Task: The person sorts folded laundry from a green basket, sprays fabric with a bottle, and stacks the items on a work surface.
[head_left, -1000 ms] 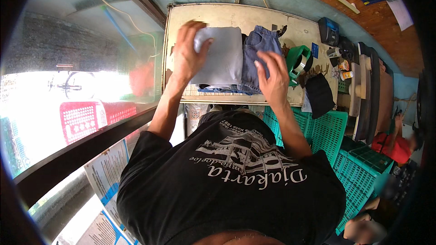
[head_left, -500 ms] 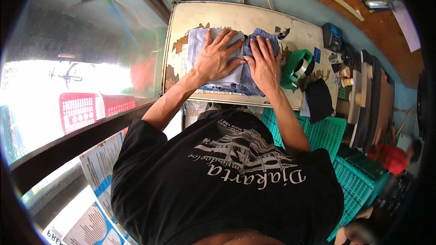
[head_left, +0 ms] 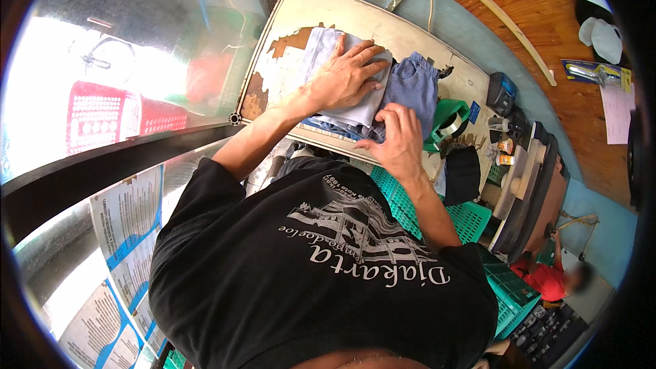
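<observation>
Lying spread and released, the left hand (head_left: pixel 347 80) touches pale cloth (head_left: pixel 316 50); the right hand (head_left: pixel 402 149) curls at blue jeans (head_left: pixel 414 89), hold unclear.

Black short-sleeved shirt (head_left: pixel 294 294), white print (head_left: pixel 362 236)

The head view (a wide fisheye) looks down past the near shirt (head_left: pixel 321 301) to the table (head_left: pixel 328 10).

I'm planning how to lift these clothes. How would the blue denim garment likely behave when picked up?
The blue denim garment would probably sag, since its creased cloth looks soft. Lying flat, it seems unlikely to roll. Its matte surface suggests it wouldn't be very slippery.
</observation>
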{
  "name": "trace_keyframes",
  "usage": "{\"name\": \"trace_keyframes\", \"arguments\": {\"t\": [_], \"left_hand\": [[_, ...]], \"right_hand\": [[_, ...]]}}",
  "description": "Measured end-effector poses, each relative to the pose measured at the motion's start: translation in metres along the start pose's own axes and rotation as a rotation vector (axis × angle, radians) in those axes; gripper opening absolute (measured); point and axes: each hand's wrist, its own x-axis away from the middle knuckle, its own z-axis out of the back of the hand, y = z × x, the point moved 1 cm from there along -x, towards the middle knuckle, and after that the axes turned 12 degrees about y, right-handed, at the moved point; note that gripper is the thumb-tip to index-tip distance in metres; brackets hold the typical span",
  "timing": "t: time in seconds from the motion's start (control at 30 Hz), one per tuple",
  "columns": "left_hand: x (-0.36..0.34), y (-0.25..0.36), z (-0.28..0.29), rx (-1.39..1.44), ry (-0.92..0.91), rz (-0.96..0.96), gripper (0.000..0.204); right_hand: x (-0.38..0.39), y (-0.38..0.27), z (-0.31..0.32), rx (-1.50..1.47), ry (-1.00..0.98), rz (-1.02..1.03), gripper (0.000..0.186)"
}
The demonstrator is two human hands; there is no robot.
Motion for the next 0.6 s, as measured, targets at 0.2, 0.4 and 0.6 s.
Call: {"name": "trace_keyframes", "arguments": {"t": [0.2, 0.4, 0.6], "left_hand": [[-0.001, -0.004, 0.0, 0.021, -0.015, 0.001, 0.048], [-0.004, -0.003, 0.006, 0.056, -0.06, -0.003, 0.06], [-0.005, 0.002, 0.007, 0.007, -0.101, 0.028, 0.07]], "right_hand": [[0.013, 0.007, -0.009, -0.032, 0.059, -0.022, 0.031], [0.022, 0.039, -0.006, -0.718, 0.335, -0.529, 0.014], [0.011, 0.023, 0.001, -0.491, 0.263, -0.231, 0.03]]}}
